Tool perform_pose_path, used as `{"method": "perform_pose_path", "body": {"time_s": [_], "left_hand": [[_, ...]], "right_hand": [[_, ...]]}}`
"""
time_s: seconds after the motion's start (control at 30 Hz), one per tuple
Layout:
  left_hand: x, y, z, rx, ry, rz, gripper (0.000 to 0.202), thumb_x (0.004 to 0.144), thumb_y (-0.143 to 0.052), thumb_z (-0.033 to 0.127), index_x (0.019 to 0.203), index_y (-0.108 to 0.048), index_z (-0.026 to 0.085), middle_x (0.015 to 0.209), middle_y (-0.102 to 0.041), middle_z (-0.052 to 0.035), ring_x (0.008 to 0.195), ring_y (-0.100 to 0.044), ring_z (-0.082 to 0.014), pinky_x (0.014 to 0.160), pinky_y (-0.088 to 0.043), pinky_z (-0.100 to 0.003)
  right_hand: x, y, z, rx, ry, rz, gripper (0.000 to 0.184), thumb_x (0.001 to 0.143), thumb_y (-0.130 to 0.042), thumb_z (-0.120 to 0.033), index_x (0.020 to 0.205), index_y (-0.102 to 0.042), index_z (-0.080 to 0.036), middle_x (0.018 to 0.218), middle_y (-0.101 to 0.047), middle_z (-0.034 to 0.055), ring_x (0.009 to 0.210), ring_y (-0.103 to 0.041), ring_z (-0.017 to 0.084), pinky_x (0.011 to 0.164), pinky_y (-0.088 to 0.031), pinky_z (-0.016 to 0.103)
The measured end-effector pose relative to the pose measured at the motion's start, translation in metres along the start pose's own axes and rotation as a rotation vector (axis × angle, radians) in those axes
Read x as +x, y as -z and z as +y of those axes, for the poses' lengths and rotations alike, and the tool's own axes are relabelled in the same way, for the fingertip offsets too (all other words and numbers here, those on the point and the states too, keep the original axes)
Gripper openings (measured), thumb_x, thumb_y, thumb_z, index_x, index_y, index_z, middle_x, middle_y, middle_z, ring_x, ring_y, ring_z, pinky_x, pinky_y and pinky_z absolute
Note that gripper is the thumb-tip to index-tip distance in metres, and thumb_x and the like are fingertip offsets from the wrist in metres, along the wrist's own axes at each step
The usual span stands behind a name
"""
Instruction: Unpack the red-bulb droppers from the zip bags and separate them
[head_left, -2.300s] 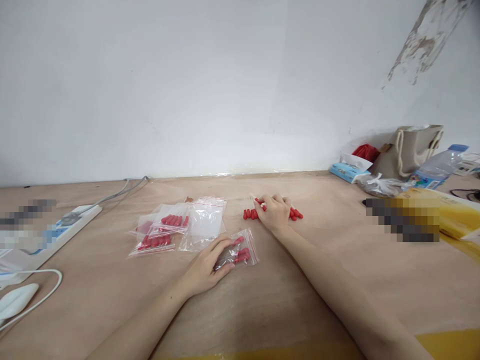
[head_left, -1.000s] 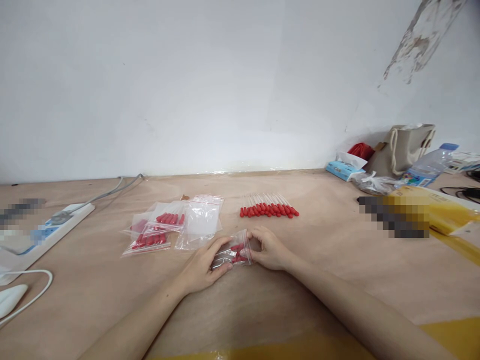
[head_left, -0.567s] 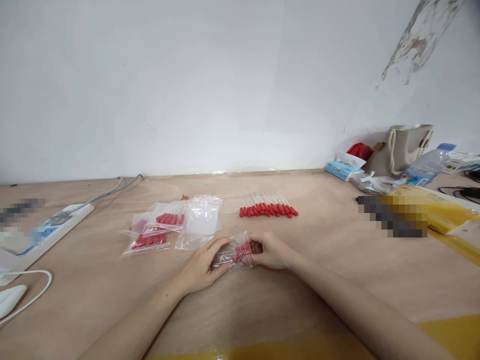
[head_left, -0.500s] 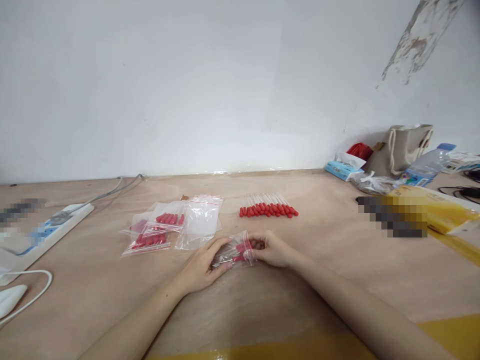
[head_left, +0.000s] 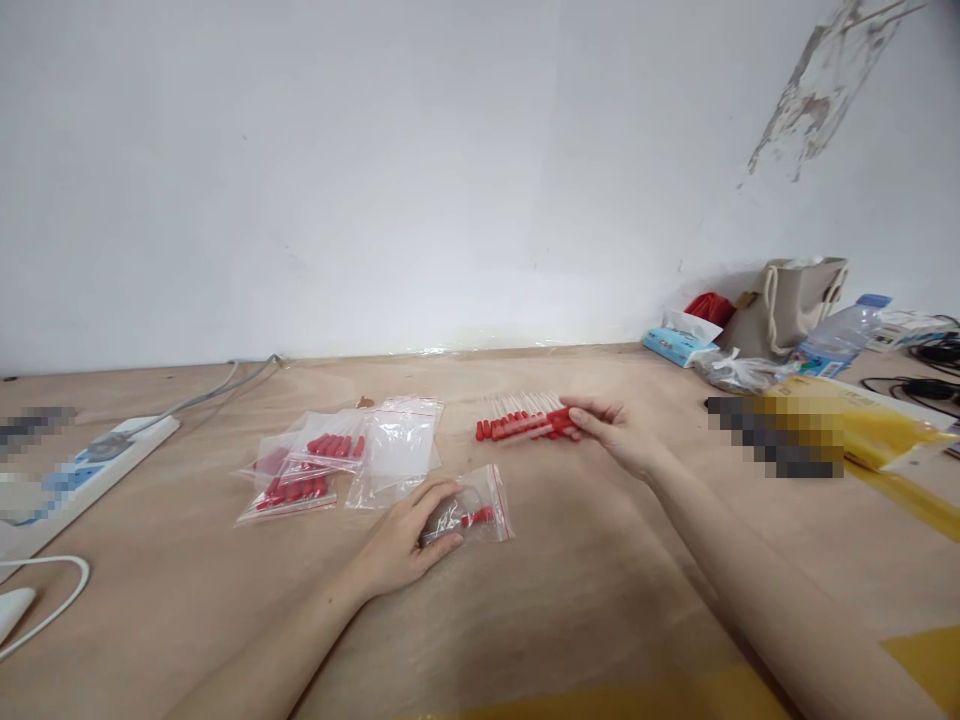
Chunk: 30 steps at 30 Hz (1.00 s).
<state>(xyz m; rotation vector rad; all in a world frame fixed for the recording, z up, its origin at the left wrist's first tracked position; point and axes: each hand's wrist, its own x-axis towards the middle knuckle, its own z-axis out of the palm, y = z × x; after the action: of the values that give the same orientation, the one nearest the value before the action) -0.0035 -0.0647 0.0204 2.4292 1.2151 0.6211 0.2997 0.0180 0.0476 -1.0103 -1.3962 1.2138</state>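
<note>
My left hand [head_left: 409, 535] rests on the table with thumb and fingers closed around one end of a clear zip-lock bag [head_left: 497, 487]. The bag lies flat, its red-striped edge to the right, with a few red-tipped pieces [head_left: 477, 517] inside. Up and to the right, my right hand [head_left: 611, 430] pinches red-tipped sticks [head_left: 564, 420] by their red ends; their pale shafts point left and are blurred. Just behind them lies a row of similar red-tipped sticks [head_left: 487, 430], partly covered by those in my hand.
Filled zip-lock bags [head_left: 296, 490] and flat bags without sticks [head_left: 401, 435] lie to the left. A power strip [head_left: 127, 460] sits at far left. Tissues [head_left: 679, 347], a cloth bag [head_left: 806, 300], a plastic bottle [head_left: 844, 335] and a yellow packet [head_left: 862, 420] stand at right.
My right hand has left the bag's edge and moved up and right to the row, where it now holds sticks. My left hand stays on the bag.
</note>
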Motion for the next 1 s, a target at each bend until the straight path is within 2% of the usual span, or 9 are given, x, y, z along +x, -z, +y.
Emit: {"method": "perform_pose_path", "body": {"time_s": [0.1, 0.17, 0.3, 0.4, 0.47, 0.63, 0.73, 0.9, 1.0], "left_hand": [[0.0, 0.0, -0.001, 0.003, -0.008, -0.007, 0.043, 0.084, -0.047, 0.032, 0.124, -0.037, 0.024, 0.127, -0.044, -0.0075, 0.111, -0.047, -0.0214, 0.092, -0.041, -0.036], [0.0, 0.0, -0.001, 0.006, -0.012, -0.005, 0.043, 0.083, -0.047, 0.032, 0.124, -0.037, 0.024, 0.127, -0.044, -0.0077, 0.111, -0.047, -0.0212, 0.092, -0.041, -0.035], [0.0, 0.0, 0.0, 0.007, -0.012, 0.0, 0.041, 0.084, -0.047, 0.031, 0.123, -0.038, 0.024, 0.127, -0.044, -0.0073, 0.112, -0.046, -0.0208, 0.093, -0.041, -0.035], [0.0, 0.0, 0.001, 0.006, -0.013, -0.001, 0.04, 0.084, -0.047, 0.032, 0.122, -0.039, 0.024, 0.126, -0.044, -0.0068, 0.111, -0.047, -0.0201, 0.093, -0.041, -0.034], [0.0, 0.0, 0.0, 0.005, -0.022, 0.007, 0.04, 0.084, -0.048, 0.031, 0.122, -0.039, 0.024, 0.126, -0.045, -0.0065, 0.111, -0.047, -0.0197, 0.093, -0.04, -0.034], [0.0, -0.001, 0.0, -0.007, -0.026, 0.009, 0.04, 0.083, -0.047, 0.031, 0.122, -0.04, 0.024, 0.125, -0.045, -0.0071, 0.11, -0.047, -0.0209, 0.091, -0.042, -0.035], [0.0, -0.001, 0.0, -0.008, -0.026, 0.007, 0.04, 0.083, -0.048, 0.03, 0.122, -0.04, 0.024, 0.125, -0.045, -0.0071, 0.111, -0.047, -0.0213, 0.092, -0.041, -0.036], [0.0, 0.0, 0.0, -0.001, -0.021, 0.018, 0.042, 0.083, -0.048, 0.03, 0.123, -0.039, 0.024, 0.126, -0.045, -0.007, 0.111, -0.046, -0.0216, 0.093, -0.041, -0.036], [0.0, 0.0, 0.001, -0.007, -0.022, 0.021, 0.043, 0.083, -0.048, 0.031, 0.124, -0.039, 0.024, 0.126, -0.046, -0.0075, 0.111, -0.047, -0.0223, 0.093, -0.041, -0.037]], "right_hand": [[0.013, -0.012, -0.002, -0.128, 0.212, 0.199, 0.041, 0.071, -0.062, -0.042, 0.103, -0.059, -0.018, 0.094, -0.067, 0.0071, 0.081, -0.063, 0.016, 0.077, -0.05, 0.034], [0.022, -0.029, 0.003, -0.328, 0.384, 0.237, 0.031, 0.077, -0.055, -0.038, 0.102, -0.059, -0.018, 0.096, -0.066, 0.0065, 0.087, -0.061, 0.017, 0.081, -0.049, 0.035], [0.035, -0.065, 0.018, -0.921, 0.617, 0.053, 0.027, 0.086, -0.041, -0.018, 0.107, -0.058, -0.019, 0.108, -0.061, 0.0074, 0.099, -0.055, 0.017, 0.087, -0.043, 0.032], [0.04, -0.083, 0.026, -1.321, 0.636, -0.13, 0.029, 0.085, -0.039, -0.009, 0.109, -0.056, -0.012, 0.107, -0.06, 0.0123, 0.097, -0.053, 0.02, 0.084, -0.041, 0.031], [0.043, -0.091, 0.029, -1.429, 0.621, -0.188, 0.025, 0.084, -0.041, -0.009, 0.103, -0.059, -0.009, 0.098, -0.062, 0.0136, 0.09, -0.054, 0.022, 0.079, -0.04, 0.032], [0.045, -0.094, 0.034, -1.459, 0.615, -0.203, 0.022, 0.085, -0.042, -0.013, 0.097, -0.059, -0.01, 0.092, -0.062, 0.0138, 0.087, -0.051, 0.023, 0.075, -0.035, 0.033], [0.041, -0.092, 0.032, -1.431, 0.626, -0.137, 0.022, 0.087, -0.041, -0.021, 0.097, -0.059, -0.013, 0.091, -0.062, 0.013, 0.09, -0.049, 0.024, 0.076, -0.032, 0.036], [0.018, -0.082, 0.027, -1.112, 0.591, 0.102, 0.022, 0.086, -0.042, -0.028, 0.09, -0.061, -0.018, 0.089, -0.061, 0.0084, 0.085, -0.051, 0.02, 0.076, -0.033, 0.033], [-0.005, -0.075, 0.029, -0.893, 0.498, 0.11, 0.017, 0.081, -0.046, -0.025, 0.077, -0.061, -0.018, 0.073, -0.059, 0.0043, 0.069, -0.051, 0.015, 0.068, -0.036, 0.028]]}}
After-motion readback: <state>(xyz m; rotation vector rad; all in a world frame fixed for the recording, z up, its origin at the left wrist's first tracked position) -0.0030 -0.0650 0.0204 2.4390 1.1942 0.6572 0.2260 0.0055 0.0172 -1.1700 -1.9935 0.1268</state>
